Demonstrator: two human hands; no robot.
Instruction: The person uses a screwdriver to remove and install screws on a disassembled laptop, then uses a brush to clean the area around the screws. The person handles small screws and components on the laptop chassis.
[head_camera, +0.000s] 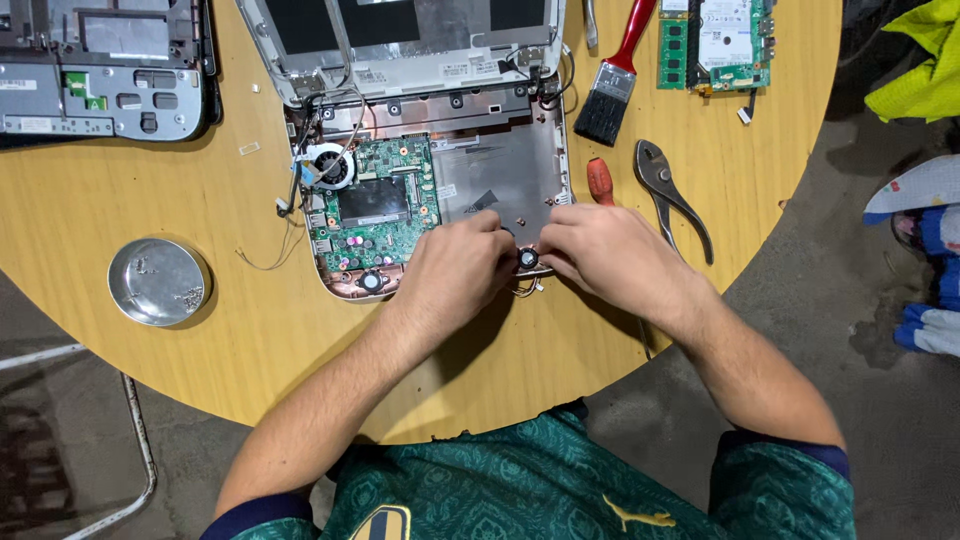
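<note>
An opened laptop base (470, 180) lies near the middle of the round wooden worktop (250, 330), its long axis running from the near edge toward the far edge; its hinge side points to the far edge, where the grey lid (400, 45) lies flat; its front rim points to the person. Inside it, on the left half, sits a green circuit board (378, 205) with a small round fan (328, 165) at its far left corner.

Both hands rest on the near right corner of the base; the left hand (455, 275) is curled, fingers bent down on the casing; the right hand (610, 255) pinches with its fingertips at a small round speaker (528, 259), and the two hands nearly touch there.

Just right of the base lie a red-handled screwdriver (600, 180), mostly hidden, and grey pliers (668, 195); further toward the far edge, a brush (615, 85) with red handle and black bristles; beside it, a green board with a white rectangular label (718, 40). Near the left edge stands a round metal tin (158, 282) with small screws; at the far left corner lies a grey casing part (100, 70) with a small green sticker.
</note>
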